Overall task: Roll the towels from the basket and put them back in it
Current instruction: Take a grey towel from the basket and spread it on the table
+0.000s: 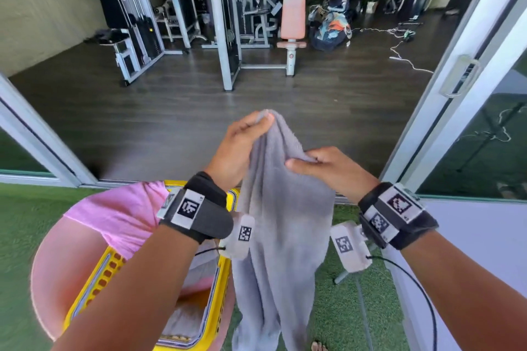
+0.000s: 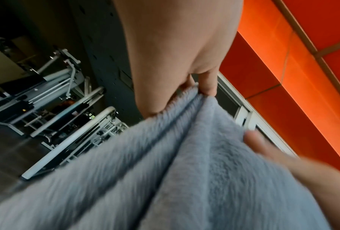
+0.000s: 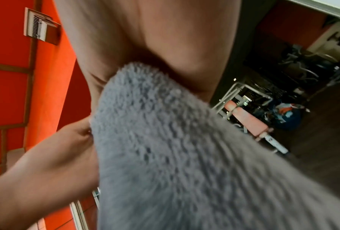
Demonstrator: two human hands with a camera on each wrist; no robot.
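A grey towel (image 1: 281, 225) hangs in long folds in front of me, lifted in the air. My left hand (image 1: 242, 145) pinches its top corner at the highest point. A little lower and to the right, my right hand (image 1: 319, 167) grips a bunched fold of the same towel. Up close, the left wrist view fills with the grey towel (image 2: 184, 163) and shows my left fingers (image 2: 206, 84) pinching its edge. The right wrist view has the grey towel (image 3: 184, 147) running up under my right palm. Below left stands the yellow basket (image 1: 219, 288) with a pink towel (image 1: 119, 214) draped over its rim and more fabric inside.
The basket sits on a pink round seat (image 1: 54, 273) over green turf (image 1: 17, 236). Ahead, an open sliding door frame (image 1: 445, 94) leads onto a dark wood floor (image 1: 199, 111) with gym machines and a pink bench (image 1: 293, 3). A bare foot (image 1: 319, 346) shows at the bottom.
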